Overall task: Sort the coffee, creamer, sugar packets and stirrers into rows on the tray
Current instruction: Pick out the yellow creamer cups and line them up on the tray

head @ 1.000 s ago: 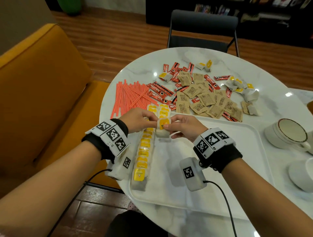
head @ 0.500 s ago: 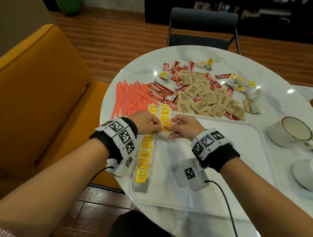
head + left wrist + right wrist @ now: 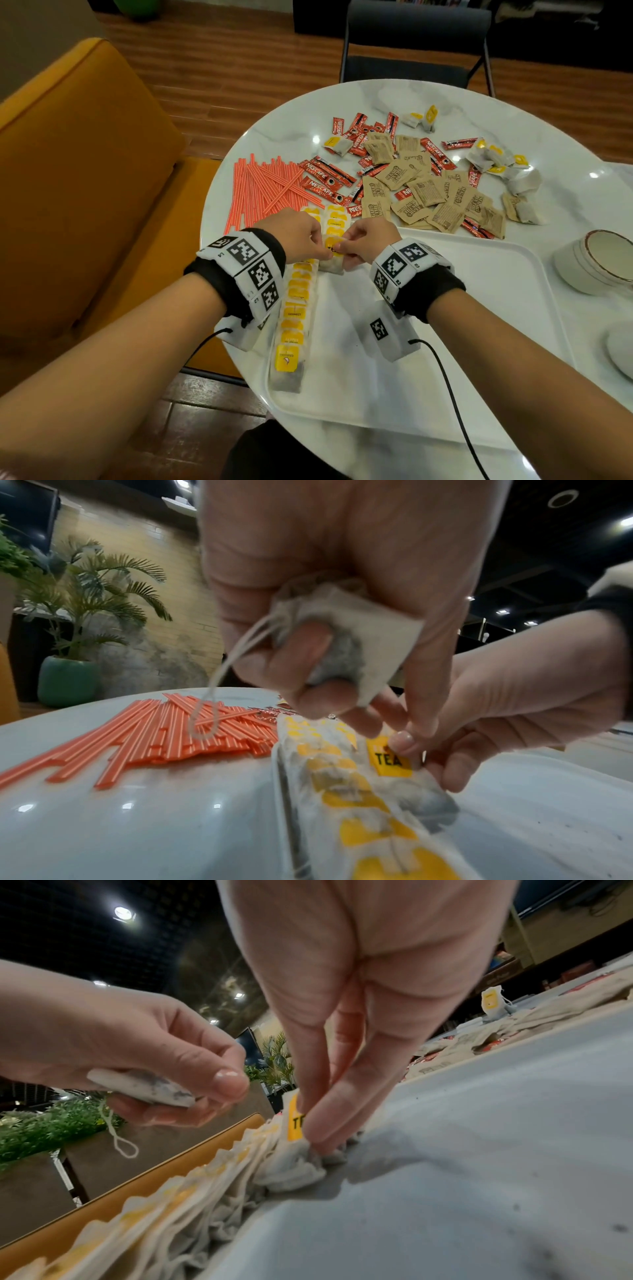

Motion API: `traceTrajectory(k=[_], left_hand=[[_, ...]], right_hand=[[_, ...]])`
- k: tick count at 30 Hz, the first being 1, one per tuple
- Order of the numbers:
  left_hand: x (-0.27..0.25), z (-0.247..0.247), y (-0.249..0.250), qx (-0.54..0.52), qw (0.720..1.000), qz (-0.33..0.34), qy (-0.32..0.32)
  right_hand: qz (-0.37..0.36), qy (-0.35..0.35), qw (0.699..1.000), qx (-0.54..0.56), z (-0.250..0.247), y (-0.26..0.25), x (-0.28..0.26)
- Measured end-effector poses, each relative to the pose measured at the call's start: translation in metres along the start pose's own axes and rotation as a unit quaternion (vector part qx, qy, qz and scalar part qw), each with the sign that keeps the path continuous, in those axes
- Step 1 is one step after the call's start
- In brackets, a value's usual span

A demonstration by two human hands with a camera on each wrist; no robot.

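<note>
My left hand (image 3: 325,664) grips a crumpled tea bag (image 3: 373,626) in its curled fingers, its string loop hanging loose. My right hand (image 3: 313,1123) pinches the yellow "TEA" tag (image 3: 390,760) of another tea bag (image 3: 333,262) lying on the white tray (image 3: 479,308). Both hands meet at the near end of a short second row of tea bags (image 3: 337,221). A long row of tea bags (image 3: 294,308) runs along the tray's left edge. Orange stirrers (image 3: 263,188), red coffee sticks (image 3: 327,178) and brown sugar packets (image 3: 428,195) lie on the table beyond the tray.
Loose tea bags (image 3: 496,157) lie scattered at the table's far right. A cup (image 3: 596,260) stands right of the tray, with a second dish at the frame edge. A dark chair (image 3: 411,41) is behind the round table, a yellow sofa (image 3: 68,171) to its left.
Little differs: both hands stay together at the second row's near end with the tagged tea bag. The head view has shifted slightly.
</note>
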State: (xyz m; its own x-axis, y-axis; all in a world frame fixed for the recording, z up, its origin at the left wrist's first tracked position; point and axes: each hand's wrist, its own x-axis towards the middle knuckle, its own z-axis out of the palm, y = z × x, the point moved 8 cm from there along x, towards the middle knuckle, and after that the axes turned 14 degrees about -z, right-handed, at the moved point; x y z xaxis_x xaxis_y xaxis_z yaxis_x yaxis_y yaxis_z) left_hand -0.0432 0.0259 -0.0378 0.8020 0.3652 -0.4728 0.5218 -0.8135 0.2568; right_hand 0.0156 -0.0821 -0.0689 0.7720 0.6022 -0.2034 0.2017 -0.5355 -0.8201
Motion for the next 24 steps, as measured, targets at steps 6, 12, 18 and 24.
traceTrajectory(k=[6,12,18,24], left_hand=[[0.000,0.007,0.015,0.134,0.991,-0.008,0.019],[0.001,0.016,0.029,0.220,0.975,0.007,0.033],[0.002,0.013,0.028,0.213,0.977,-0.002,0.028],[-0.002,-0.002,0.009,-0.121,0.991,-0.048,-0.032]], right_hand=[[0.011,-0.011,1.000,0.015,0.003,0.006,0.006],[0.012,-0.018,1.000,0.019,0.004,0.009,0.010],[0.011,0.018,0.999,0.043,-0.009,0.008,0.001],[-0.029,-0.090,0.985,0.142,-0.003,-0.015,-0.025]])
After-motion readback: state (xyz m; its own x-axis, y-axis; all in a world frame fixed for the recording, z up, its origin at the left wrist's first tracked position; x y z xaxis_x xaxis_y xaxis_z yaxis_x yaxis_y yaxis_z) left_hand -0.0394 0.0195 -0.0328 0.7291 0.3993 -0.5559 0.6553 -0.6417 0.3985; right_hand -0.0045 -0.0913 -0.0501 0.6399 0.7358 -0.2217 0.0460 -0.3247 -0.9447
